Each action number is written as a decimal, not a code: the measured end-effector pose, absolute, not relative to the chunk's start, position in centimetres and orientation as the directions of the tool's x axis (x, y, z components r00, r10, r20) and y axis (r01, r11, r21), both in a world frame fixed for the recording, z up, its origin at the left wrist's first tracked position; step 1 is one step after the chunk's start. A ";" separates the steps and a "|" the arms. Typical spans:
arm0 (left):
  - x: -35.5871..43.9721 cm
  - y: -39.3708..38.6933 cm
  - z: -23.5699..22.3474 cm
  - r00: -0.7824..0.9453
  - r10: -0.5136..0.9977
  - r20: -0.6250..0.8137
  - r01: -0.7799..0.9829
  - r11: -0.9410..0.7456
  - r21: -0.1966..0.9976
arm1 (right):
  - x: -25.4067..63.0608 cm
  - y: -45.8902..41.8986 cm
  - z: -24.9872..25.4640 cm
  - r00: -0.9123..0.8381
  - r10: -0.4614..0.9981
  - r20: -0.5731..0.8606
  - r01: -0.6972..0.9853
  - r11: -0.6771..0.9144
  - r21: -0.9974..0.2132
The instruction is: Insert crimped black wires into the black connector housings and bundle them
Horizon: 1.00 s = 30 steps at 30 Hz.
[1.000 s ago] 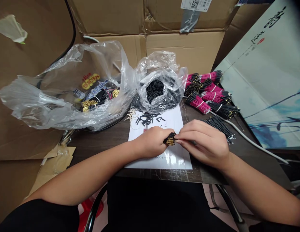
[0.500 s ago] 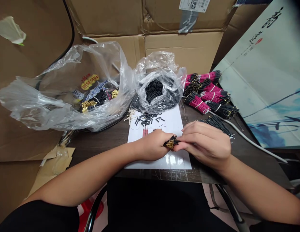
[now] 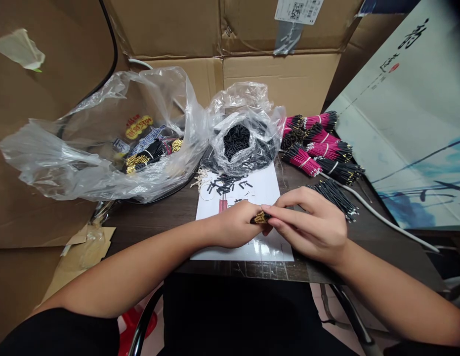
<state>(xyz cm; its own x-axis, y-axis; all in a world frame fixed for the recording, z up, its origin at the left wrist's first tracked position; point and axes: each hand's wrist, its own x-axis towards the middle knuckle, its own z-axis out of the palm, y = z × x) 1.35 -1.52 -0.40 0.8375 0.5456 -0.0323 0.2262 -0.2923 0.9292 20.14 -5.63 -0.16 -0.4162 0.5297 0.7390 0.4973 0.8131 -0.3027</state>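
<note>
Gripping a bundle of wires (image 3: 258,218), black with gold tips, the left hand (image 3: 233,225) has its fingers wrapped round it above the paper (image 3: 215,252), near the front edge of the bench (image 3: 151,220). The right hand's (image 3: 313,225) fingers touch the gold-tipped end; I cannot tell whether they are closed on anything.

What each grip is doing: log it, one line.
left grip: holds gold-tipped bundle | right grip: at its gold tips | black pieces: loose on white sheet
</note>
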 end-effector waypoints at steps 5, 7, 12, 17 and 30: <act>1.3 -1.4 -0.5 0.809 0.582 -0.087 0.257 -0.216 0.942 | 20.0 -5.4 -0.5 -0.421 0.526 0.739 0.507 0.812 -0.289; 1.2 -1.5 -0.5 0.806 0.573 -0.148 0.241 -0.091 0.966 | 19.9 -5.4 -0.6 -0.442 0.517 0.733 0.521 0.813 -0.259; 1.4 -1.8 -0.6 0.803 0.521 -0.289 0.165 0.271 0.948 | 19.5 -5.4 -0.9 -0.458 0.517 0.723 0.532 0.811 -0.243; 1.5 -2.0 -0.9 0.803 0.535 -0.262 0.062 0.362 0.930 | 19.3 -5.2 -1.4 -0.409 0.530 0.743 0.517 0.806 -0.289; 1.1 -1.5 -0.9 0.730 0.680 -0.066 0.197 -0.117 0.973 | 19.3 -5.5 -1.5 -0.258 0.585 0.769 0.464 0.773 -0.432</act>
